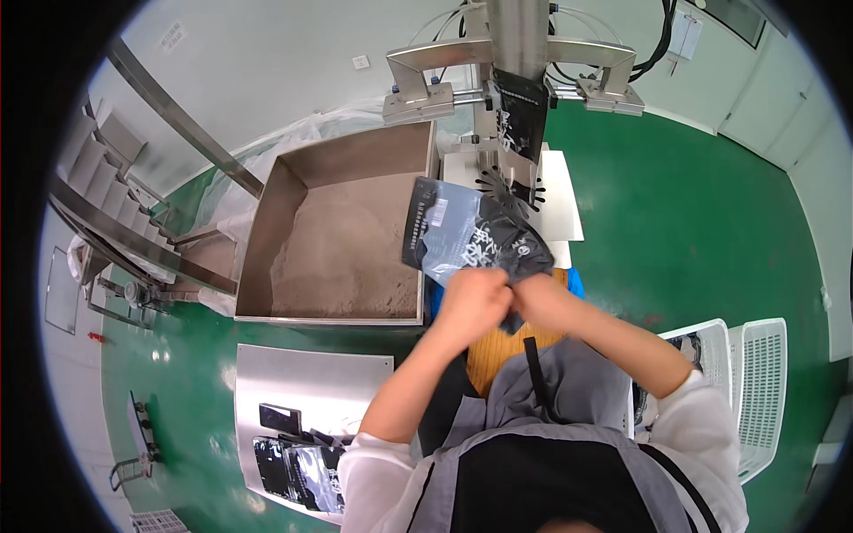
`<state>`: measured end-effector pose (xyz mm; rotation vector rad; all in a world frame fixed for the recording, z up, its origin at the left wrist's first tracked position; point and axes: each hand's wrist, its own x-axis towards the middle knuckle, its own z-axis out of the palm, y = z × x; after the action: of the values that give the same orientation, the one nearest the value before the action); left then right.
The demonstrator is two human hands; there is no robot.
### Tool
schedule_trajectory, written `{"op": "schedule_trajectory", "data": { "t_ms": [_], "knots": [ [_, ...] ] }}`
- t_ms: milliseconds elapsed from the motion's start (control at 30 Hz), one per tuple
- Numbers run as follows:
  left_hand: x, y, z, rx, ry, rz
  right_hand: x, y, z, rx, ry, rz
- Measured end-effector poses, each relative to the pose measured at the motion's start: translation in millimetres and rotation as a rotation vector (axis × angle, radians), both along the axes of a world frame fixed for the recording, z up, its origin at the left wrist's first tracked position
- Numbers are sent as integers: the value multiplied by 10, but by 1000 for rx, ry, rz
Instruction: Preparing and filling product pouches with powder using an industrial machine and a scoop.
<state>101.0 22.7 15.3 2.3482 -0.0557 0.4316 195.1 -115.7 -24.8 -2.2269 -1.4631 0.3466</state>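
In front of me, beside the right edge of a metal bin, both hands grip a black and grey printed plastic pouch [450,226]. My left hand [477,300] is closed in a fist on its near edge. Right beside it, my right hand [542,300] is also closed on the pouch, with the fingertips partly hidden. The pouch tilts up and away to the left. Beyond my hands, a second black pouch [522,115] hangs under the steel spout [518,40] of a filling machine, between its two clamp arms.
The steel bin [258,258] at left holds brownish powder [355,235]. Nearer, a metal table [311,369] carries flat pouches [306,471] and a phone [280,417]. White plastic baskets [760,391] stand at my right. Metal steps [111,191] rise at far left.
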Motion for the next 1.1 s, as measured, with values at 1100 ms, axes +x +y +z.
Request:
{"op": "schedule_trajectory", "data": {
  "t_ms": [1100],
  "knots": [
    [439,429,-450,-1544,-65,238,-496,-1125,1958,-35,-603,138]
  ]
}}
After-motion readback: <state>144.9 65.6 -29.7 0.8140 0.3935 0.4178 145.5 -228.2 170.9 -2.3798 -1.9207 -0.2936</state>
